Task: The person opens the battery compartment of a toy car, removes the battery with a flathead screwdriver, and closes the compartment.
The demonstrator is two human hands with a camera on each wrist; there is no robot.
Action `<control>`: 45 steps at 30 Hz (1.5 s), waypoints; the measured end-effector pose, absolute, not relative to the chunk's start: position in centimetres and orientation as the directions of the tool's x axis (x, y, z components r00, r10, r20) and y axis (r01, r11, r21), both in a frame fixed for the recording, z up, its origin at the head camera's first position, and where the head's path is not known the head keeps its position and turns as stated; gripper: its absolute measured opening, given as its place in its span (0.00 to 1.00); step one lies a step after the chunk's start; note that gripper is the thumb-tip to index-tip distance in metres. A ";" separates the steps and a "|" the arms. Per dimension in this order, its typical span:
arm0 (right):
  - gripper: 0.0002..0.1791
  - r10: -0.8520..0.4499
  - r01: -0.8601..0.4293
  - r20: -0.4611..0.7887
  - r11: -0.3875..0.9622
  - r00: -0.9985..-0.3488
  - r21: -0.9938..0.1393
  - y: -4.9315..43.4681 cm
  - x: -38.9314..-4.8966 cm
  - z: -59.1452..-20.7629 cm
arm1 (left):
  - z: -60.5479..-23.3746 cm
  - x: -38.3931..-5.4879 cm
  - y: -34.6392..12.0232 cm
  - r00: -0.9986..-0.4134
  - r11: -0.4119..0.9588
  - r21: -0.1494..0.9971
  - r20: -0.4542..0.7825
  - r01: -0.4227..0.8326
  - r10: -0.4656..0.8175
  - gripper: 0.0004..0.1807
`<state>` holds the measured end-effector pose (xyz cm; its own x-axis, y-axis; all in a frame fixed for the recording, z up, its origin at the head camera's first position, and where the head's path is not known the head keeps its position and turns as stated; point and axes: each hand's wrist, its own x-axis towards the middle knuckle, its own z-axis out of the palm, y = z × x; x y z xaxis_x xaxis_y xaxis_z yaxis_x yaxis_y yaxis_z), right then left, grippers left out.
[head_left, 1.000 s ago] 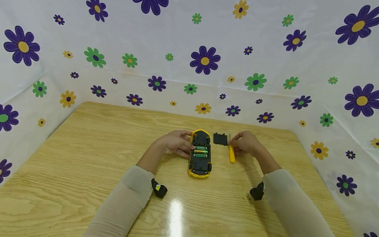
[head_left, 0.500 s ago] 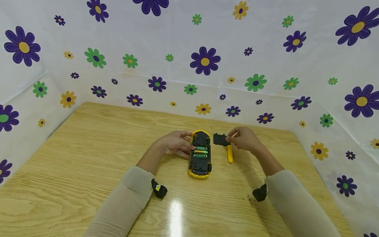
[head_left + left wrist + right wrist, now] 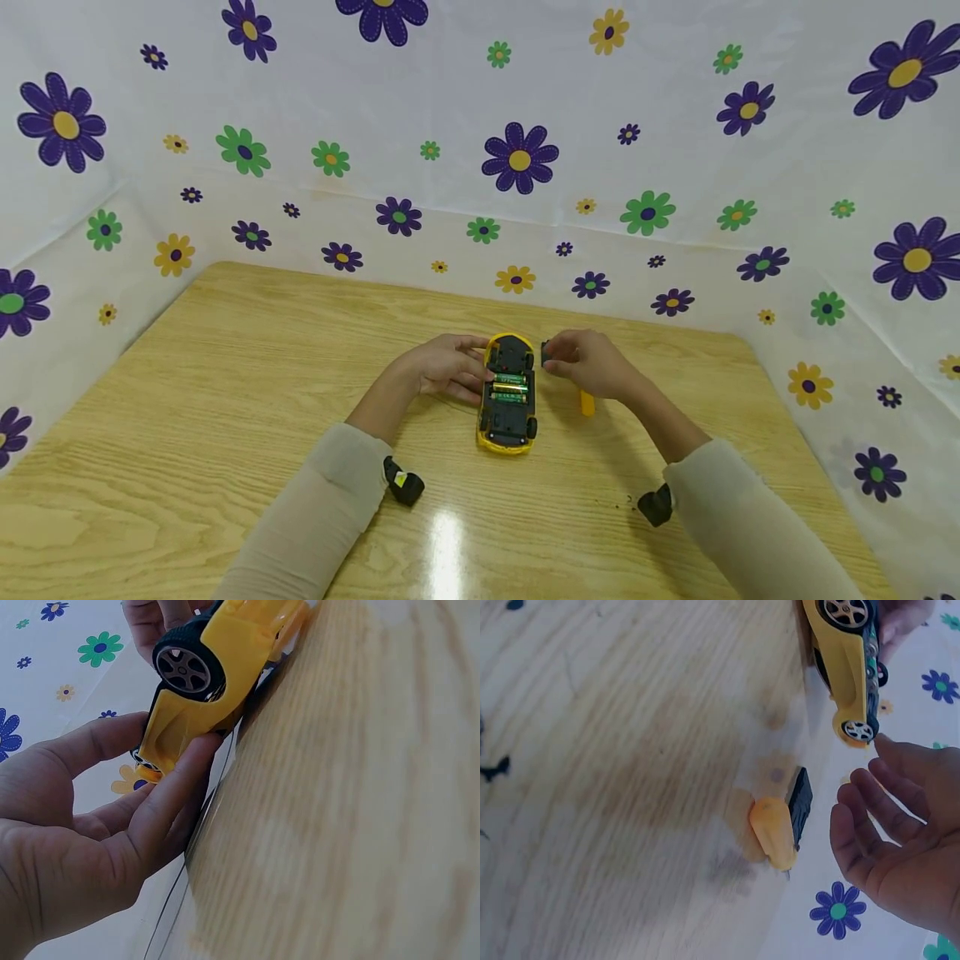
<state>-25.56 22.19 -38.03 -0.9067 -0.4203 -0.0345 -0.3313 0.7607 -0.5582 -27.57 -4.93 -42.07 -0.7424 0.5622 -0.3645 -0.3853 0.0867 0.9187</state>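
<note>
- Toy car (image 3: 236,664): smooth, glossy yellow plastic
- Batteries (image 3: 510,388): shiny wrappers
- Yellow handle (image 3: 587,405), at the car's three o'clock: smooth plastic
- Table (image 3: 262,400): wood-grained, glossy towards six o'clock
- Sleeves (image 3: 307,508): matt cloth

wooden table (image 3: 225,400): pale glare streak (image 3: 446,554) | white sheet (image 3: 442,92) behind: purple, green, yellow flowers

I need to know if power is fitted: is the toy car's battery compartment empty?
No, the head view shows batteries lying in the upturned toy car.

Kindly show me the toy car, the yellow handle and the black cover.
Toy car (image 3: 507,419), head view: black underside, below the batteries (image 3: 510,388).
Yellow handle (image 3: 773,831), right wrist view: middle of its side.
Black cover (image 3: 800,805), right wrist view: visible side.
</note>
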 end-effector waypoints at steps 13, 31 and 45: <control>0.09 -0.548 -0.477 0.036 0.693 -0.836 -0.541 20.2 -24.1 -38.0 | -42.1 -27.6 -4.9 -0.742 0.088 0.917 -0.368 -0.389 0.560 0.42; 0.09 -0.600 -0.520 -0.003 0.697 -0.800 -0.494 18.7 -24.4 -37.8 | -42.1 -27.5 -5.0 -0.744 0.080 0.919 -0.362 -0.387 0.561 0.42; 0.06 -0.592 -0.474 -0.066 0.703 -0.803 -0.530 18.7 -24.4 -37.7 | -42.1 -27.5 -5.0 -0.740 0.083 0.918 -0.364 -0.388 0.566 0.42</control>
<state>-24.36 18.74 -37.68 -0.8032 -0.5920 -0.0661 -0.4744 0.7027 -0.5303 -27.52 -4.99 -42.06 -0.7400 0.5655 -0.3641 -0.3884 0.0826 0.9178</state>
